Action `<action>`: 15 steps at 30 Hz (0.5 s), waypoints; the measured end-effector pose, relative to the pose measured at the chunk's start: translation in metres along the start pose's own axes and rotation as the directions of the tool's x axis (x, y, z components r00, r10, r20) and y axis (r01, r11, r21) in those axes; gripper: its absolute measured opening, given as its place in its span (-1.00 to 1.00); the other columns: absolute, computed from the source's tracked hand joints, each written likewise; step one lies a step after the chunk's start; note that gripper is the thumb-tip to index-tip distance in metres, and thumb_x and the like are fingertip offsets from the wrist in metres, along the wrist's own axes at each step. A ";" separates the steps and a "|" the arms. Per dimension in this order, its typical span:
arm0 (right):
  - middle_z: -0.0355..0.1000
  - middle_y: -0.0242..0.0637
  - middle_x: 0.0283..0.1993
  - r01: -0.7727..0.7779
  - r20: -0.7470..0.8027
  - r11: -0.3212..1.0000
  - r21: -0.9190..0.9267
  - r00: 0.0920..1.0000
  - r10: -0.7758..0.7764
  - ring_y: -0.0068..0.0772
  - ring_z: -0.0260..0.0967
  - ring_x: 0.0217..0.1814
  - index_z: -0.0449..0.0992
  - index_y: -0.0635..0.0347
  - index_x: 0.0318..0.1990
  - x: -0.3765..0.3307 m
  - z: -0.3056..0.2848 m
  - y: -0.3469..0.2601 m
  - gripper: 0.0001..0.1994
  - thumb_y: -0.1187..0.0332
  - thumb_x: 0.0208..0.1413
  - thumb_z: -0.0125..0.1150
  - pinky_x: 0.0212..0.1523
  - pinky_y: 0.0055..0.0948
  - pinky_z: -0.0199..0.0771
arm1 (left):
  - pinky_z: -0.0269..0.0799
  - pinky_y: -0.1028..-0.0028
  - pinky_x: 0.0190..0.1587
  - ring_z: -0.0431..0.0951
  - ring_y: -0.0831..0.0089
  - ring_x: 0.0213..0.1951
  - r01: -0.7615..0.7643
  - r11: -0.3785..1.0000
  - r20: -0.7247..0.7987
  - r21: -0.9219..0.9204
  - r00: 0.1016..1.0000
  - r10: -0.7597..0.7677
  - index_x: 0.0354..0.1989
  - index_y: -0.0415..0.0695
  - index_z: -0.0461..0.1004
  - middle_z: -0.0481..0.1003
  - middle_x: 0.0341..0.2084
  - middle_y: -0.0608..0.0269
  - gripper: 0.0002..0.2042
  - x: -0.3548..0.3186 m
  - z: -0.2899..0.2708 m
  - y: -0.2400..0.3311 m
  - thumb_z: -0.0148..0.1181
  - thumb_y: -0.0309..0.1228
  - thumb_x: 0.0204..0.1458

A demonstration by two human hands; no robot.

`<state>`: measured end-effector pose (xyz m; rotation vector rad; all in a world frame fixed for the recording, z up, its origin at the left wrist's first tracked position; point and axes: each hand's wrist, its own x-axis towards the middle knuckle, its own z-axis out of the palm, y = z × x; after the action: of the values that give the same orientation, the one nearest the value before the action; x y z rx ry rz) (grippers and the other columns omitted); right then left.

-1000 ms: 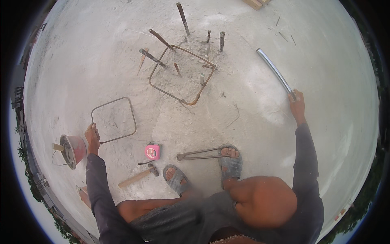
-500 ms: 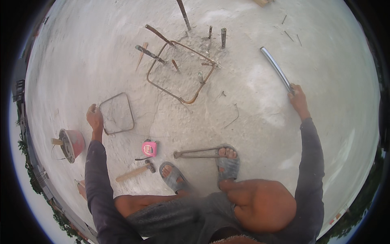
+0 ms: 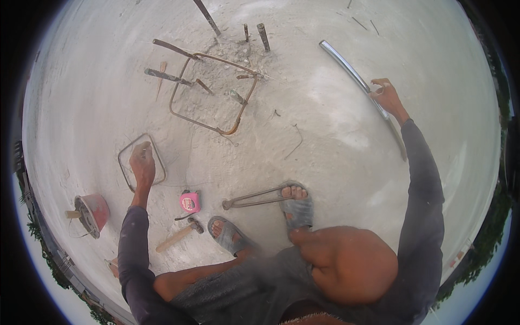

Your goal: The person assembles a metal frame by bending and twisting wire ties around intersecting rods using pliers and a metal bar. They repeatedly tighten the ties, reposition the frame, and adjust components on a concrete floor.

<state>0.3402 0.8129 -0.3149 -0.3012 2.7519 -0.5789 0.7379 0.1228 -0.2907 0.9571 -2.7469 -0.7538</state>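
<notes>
My left hand (image 3: 142, 163) is over the middle of a small rectangular wire stirrup (image 3: 161, 162) on the concrete, its fingers curled together. Anything pinched in them is too small to make out. On the right lies a long shiny metal tube (image 3: 346, 67). My right hand (image 3: 388, 98) is above its middle, thumb by the tube and fingers bent apart, not wrapped round it. Ahead, a larger rusty stirrup (image 3: 196, 122) lies around several rebar stubs (image 3: 263, 38) rising from the floor.
Near my feet are a pink tape measure (image 3: 190, 201), a wooden-handled hammer (image 3: 179, 236) and a narrow rusty bar loop (image 3: 252, 199), partly under my right sandal (image 3: 298, 212). A red bucket (image 3: 93, 215) stands left. A bent wire (image 3: 296, 143) and nails (image 3: 359, 23) lie about.
My left hand has moved from the small stirrup's left edge to over its middle. My right hand has shifted forward along the tube and loosened. The view has swung a little rightward.
</notes>
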 end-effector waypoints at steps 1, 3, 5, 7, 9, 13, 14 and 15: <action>0.38 -0.08 0.23 -0.022 -0.001 0.998 0.051 1.000 0.022 -0.07 0.51 0.12 0.58 0.20 0.13 -0.008 0.010 -0.001 -0.53 0.46 -0.03 0.33 0.13 -0.23 0.52 | 0.50 0.28 0.01 0.65 0.11 -0.09 -0.043 0.999 0.024 -0.002 0.999 0.043 -0.06 -0.30 0.63 0.64 -0.13 -0.07 -0.78 -0.003 0.004 0.002 0.19 -0.47 0.19; 0.35 -0.05 0.23 0.072 -0.088 0.996 -0.045 0.993 -0.076 0.03 0.47 0.12 0.52 0.20 0.17 -0.015 0.029 -0.003 -0.49 0.55 -0.03 0.21 0.14 -0.17 0.50 | 0.50 0.27 -0.02 0.65 0.10 -0.12 -0.100 0.995 0.065 0.007 0.993 0.100 -0.08 -0.31 0.62 0.63 -0.16 -0.07 -0.79 -0.007 0.008 0.007 0.19 -0.50 0.18; 0.35 -0.04 0.21 0.083 -0.120 0.984 -0.155 0.987 -0.102 0.08 0.46 0.12 0.49 0.20 0.19 -0.017 0.045 -0.005 -0.48 0.59 -0.02 0.15 0.15 -0.14 0.50 | 0.50 0.26 -0.03 0.65 0.09 -0.13 -0.065 0.997 0.113 0.038 0.992 0.060 -0.10 -0.32 0.62 0.63 -0.20 -0.07 -0.81 -0.009 0.009 0.014 0.18 -0.52 0.18; 0.34 -0.03 0.19 0.008 -0.132 0.982 -0.188 0.991 -0.033 0.11 0.43 0.14 0.48 0.21 0.18 -0.011 0.054 -0.007 -0.49 0.60 -0.02 0.12 0.14 -0.09 0.49 | 0.52 0.32 -0.17 0.66 0.19 -0.25 -0.184 0.982 0.085 0.028 0.980 0.181 -0.11 -0.31 0.62 0.62 -0.23 -0.03 -0.83 -0.009 0.011 0.022 0.19 -0.55 0.18; 0.34 -0.01 0.19 -0.055 -0.140 0.969 -0.240 0.990 0.021 0.13 0.43 0.15 0.47 0.23 0.17 -0.002 0.054 -0.009 -0.51 0.59 -0.01 0.12 0.13 -0.06 0.49 | 0.52 0.37 -0.26 0.65 0.28 -0.32 -0.103 0.994 0.092 -0.044 0.990 0.107 -0.11 -0.31 0.62 0.62 -0.26 0.01 -0.84 -0.012 0.013 0.032 0.20 -0.56 0.18; 0.37 0.09 0.14 -0.113 -0.189 0.960 -0.256 0.980 0.065 0.17 0.44 0.15 0.48 0.28 0.08 0.020 0.036 -0.006 -0.60 0.55 0.02 0.12 0.11 -0.02 0.49 | 0.49 0.45 -0.36 0.61 0.42 -0.41 -0.139 0.979 0.031 -0.146 0.989 0.145 -0.13 -0.31 0.62 0.61 -0.32 0.10 -0.86 -0.022 0.016 0.053 0.19 -0.57 0.21; 0.38 0.12 0.11 -0.157 -0.202 0.959 -0.238 0.973 0.109 0.18 0.45 0.14 0.49 0.29 0.05 0.023 0.028 -0.003 -0.62 0.55 0.02 0.11 0.10 -0.01 0.48 | 0.49 0.45 -0.37 0.60 0.44 -0.42 -0.126 0.980 0.045 -0.154 0.990 0.135 -0.13 -0.31 0.61 0.60 -0.33 0.12 -0.87 -0.024 0.015 0.058 0.19 -0.56 0.22; 0.40 0.13 0.07 -0.142 -0.211 0.967 -0.209 0.973 0.098 0.20 0.45 0.13 0.47 0.29 0.03 0.026 0.019 0.000 -0.64 0.55 0.02 0.10 0.09 0.00 0.48 | 0.49 0.46 -0.37 0.59 0.45 -0.42 -0.125 0.975 0.055 -0.184 0.989 0.137 -0.14 -0.32 0.61 0.60 -0.34 0.13 -0.87 -0.026 0.015 0.063 0.18 -0.56 0.22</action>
<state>0.3230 0.7992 -0.3379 -0.1292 3.0089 -0.2806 0.7199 0.1877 -0.2717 0.7196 -2.7069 -1.0077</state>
